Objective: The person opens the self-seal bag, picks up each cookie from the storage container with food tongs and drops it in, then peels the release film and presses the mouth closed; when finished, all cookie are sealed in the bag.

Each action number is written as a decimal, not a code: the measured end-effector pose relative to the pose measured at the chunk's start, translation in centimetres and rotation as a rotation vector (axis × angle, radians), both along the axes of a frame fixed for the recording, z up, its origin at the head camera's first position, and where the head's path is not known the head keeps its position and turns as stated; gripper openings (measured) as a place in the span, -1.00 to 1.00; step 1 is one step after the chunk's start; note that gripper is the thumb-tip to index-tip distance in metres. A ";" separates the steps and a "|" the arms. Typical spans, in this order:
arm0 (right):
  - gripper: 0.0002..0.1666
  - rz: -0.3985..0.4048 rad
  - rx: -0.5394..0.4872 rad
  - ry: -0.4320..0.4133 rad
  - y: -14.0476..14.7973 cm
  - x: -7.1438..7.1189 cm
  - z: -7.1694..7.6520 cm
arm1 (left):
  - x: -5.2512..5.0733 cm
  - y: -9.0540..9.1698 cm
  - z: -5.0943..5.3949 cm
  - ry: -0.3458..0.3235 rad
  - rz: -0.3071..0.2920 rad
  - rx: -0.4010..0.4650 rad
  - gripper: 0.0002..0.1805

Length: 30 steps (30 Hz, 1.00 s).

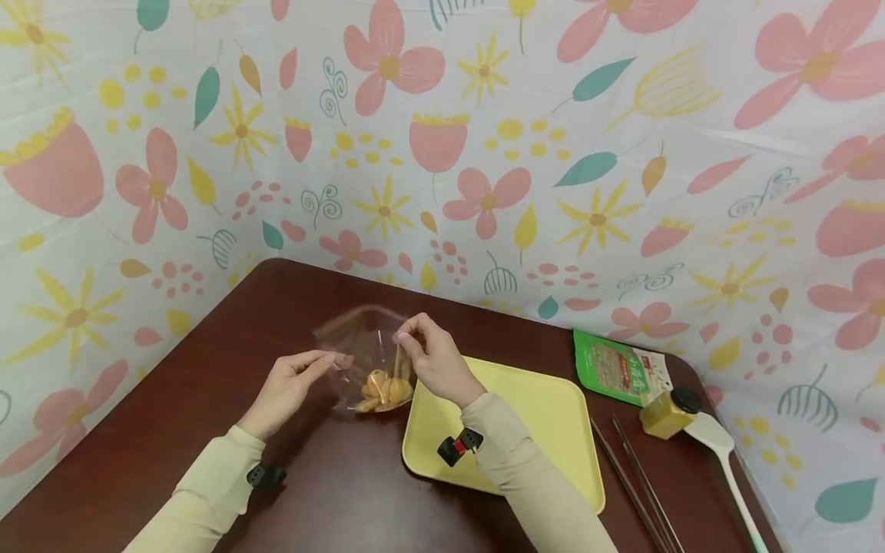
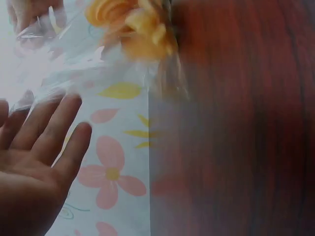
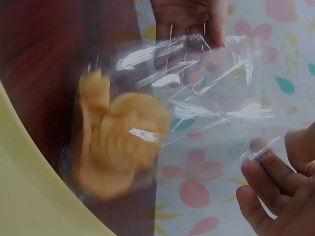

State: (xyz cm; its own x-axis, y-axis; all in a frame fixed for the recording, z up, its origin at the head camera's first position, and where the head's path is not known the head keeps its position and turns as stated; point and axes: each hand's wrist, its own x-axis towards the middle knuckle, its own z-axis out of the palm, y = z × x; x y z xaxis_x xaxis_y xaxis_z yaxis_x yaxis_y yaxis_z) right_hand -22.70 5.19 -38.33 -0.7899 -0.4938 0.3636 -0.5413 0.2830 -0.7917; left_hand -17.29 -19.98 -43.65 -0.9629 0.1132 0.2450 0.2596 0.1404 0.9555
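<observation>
Your left hand [image 1: 285, 388] and right hand [image 1: 442, 359] each pinch one side of the clear bag [image 1: 362, 349] between thumb and fingers [image 3: 261, 174]. The bag is over the worktop [image 1: 332, 476], just left of the yellow tray [image 1: 546, 415], with orange-yellow pieces [image 1: 383, 390] gathered at its bottom.

Flwr-print cloth [image 1: 442, 142] bhnd dk brn tbl [image 1: 325, 468]
</observation>
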 end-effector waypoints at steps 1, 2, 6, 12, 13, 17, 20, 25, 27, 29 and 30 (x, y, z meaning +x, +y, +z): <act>-0.85 0.014 -0.001 -0.015 0.0 0.0 -0.1 | 0.0 0.0 0.0 0.011 0.020 -0.006 -0.65; -0.85 0.020 -0.005 -0.021 0.1 -0.1 -0.2 | 0.0 0.0 0.1 0.020 0.034 0.004 -0.65; -0.85 0.034 -0.026 -0.006 0.1 -0.1 -0.2 | 0.0 -0.2 0.5 0.048 0.110 0.051 -0.63; -0.80 0.021 -0.022 -0.017 -0.1 -0.7 -0.6 | -0.3 0.2 0.7 0.133 0.129 0.125 -0.61; -0.79 0.015 -0.024 -0.023 -0.1 -0.6 -0.5 | -0.4 0.3 0.7 0.146 0.142 0.135 -0.63; -0.77 0.002 -0.071 -0.080 0.1 0.1 0.6 | -0.2 0.4 0.9 0.187 0.163 0.196 -0.70; -0.76 0.002 -0.097 -0.103 0.2 0.9 1.8 | -0.1 0.5 1.1 0.180 0.124 0.296 -0.70; -0.78 -0.021 -0.118 -0.126 0.2 1.2 2.4 | -0.2 0.7 1.4 0.136 0.034 0.433 -0.67; -0.78 -0.026 -0.123 -0.151 0.2 1.2 2.4 | -0.2 0.7 1.5 0.126 0.018 0.425 -0.66; -0.76 -0.030 -0.122 -0.181 0.2 1.0 2.3 | -0.2 0.8 1.5 0.115 0.018 0.398 -0.65; -0.76 -0.032 -0.118 -0.185 0.2 1.0 2.2 | -0.2 0.7 1.5 0.105 0.024 0.382 -0.65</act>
